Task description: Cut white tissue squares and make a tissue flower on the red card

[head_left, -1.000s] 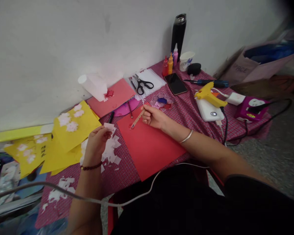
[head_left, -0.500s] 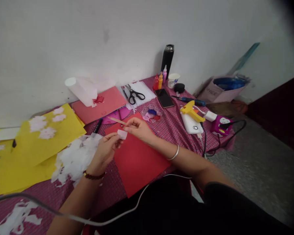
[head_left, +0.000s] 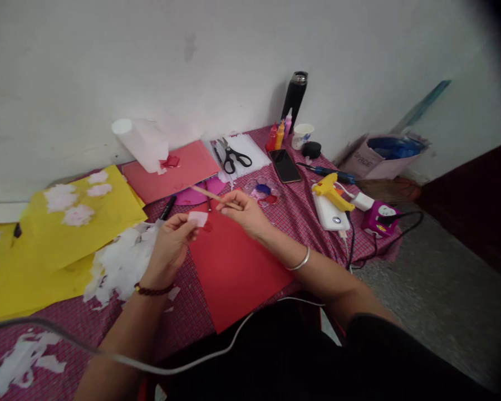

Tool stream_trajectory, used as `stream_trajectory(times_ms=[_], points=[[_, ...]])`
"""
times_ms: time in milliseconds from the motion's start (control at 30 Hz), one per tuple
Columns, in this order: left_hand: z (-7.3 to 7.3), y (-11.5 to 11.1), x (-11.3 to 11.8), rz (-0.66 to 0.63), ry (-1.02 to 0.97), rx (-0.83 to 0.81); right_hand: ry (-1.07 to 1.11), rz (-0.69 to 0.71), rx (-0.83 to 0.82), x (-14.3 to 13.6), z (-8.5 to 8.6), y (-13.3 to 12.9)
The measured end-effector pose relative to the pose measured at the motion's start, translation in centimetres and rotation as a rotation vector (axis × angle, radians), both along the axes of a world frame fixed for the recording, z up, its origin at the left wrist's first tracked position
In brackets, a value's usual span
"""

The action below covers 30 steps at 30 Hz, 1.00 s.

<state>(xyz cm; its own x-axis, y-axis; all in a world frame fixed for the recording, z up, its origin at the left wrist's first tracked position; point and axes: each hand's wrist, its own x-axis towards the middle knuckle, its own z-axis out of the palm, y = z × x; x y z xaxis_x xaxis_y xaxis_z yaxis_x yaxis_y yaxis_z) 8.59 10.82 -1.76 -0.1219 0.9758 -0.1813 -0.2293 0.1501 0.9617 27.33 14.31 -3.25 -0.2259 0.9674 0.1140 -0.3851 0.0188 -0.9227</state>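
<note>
My left hand [head_left: 173, 239] pinches a small pale pink piece of paper [head_left: 198, 218] between thumb and fingers. My right hand [head_left: 244, 211] is closed on a thin, light wooden stick [head_left: 206, 194], its far end pointing left over a magenta sheet. Both hands are above the upper part of a large red sheet of paper [head_left: 237, 273], a short gap between them. Torn white paper pieces [head_left: 125, 262] lie beside my left wrist. Behind my hands is a clear palette [head_left: 263, 191] with blue and red paint.
Yellow sheets [head_left: 104, 217] bearing pale pink paper shapes lie left. Behind are scissors [head_left: 236, 159], a phone [head_left: 284, 166], paint bottles [head_left: 279, 135], a paper cup [head_left: 303, 136] and a black flask [head_left: 294, 100]. At right, a yellow glue gun [head_left: 333, 191] sits by corded plugs. A white cable [head_left: 183, 367] crosses in front.
My hands have moved apart: the left, with the paper piece, has shifted left and up, while the right, with the stick, has gone slightly right. The camera view has shifted a little.
</note>
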Motion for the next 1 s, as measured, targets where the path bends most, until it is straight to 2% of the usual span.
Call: stream_trajectory(times_ms=[133, 200, 400, 1000], points=[[0.2, 0.3, -1.2, 0.158, -0.105, 0.022, 0.084, -0.109, -0.009, 1.4, 0.8, 0.5], [-0.1, 0.4, -1.3, 0.187, -0.132, 0.015, 0.065, -0.088, 0.017, 1.7, 1.2, 0.3], [-0.7, 0.2, -0.9, 0.192, -0.176, 0.007, -0.024, 0.170, 0.105, 1.6, 1.7, -1.1], [-0.7, 0.1, -0.8, 0.188, -0.188, 0.052, -0.069, 0.189, 0.210, 1.1, 0.6, -1.1]])
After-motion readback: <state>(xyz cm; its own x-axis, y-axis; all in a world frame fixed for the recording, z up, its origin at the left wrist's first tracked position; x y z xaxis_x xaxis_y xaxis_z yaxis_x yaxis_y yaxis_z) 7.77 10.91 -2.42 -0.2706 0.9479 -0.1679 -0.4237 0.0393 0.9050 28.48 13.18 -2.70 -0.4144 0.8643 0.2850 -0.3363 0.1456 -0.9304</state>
